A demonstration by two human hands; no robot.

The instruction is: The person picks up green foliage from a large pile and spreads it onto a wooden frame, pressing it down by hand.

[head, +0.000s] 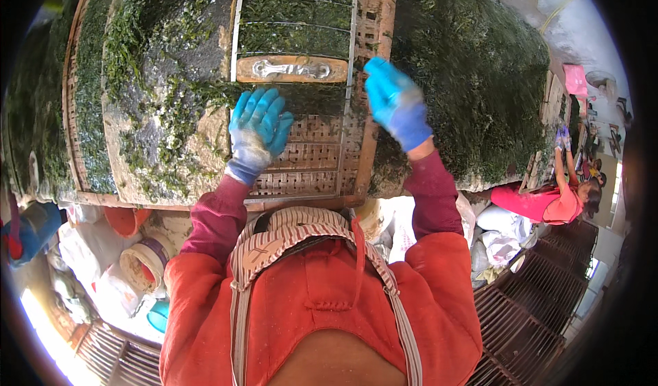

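Note:
My left hand [259, 129], in a blue-coated glove, is spread palm down at the left side of a thin metal frame [353, 26], just below a wooden block [292, 69] with a metal handle. Nothing shows in its grasp. My right hand [398, 103], gloved the same way and blurred, hovers by the tray's right wooden rim; its fingertips look curled, and whether they hold anything is unclear. Green seaweed [295, 36] fills the frame's upper sections. Nearer me, the woven bamboo tray [303, 155] shows bare through the lower sections.
A heap of seaweed [468, 78] lies to the right, and loose seaweed [169, 88] covers the surface at left. Another woven tray [72, 129] stands farther left. Below are a white bucket [144, 265] and bags. A co-worker [558, 201] is at far right.

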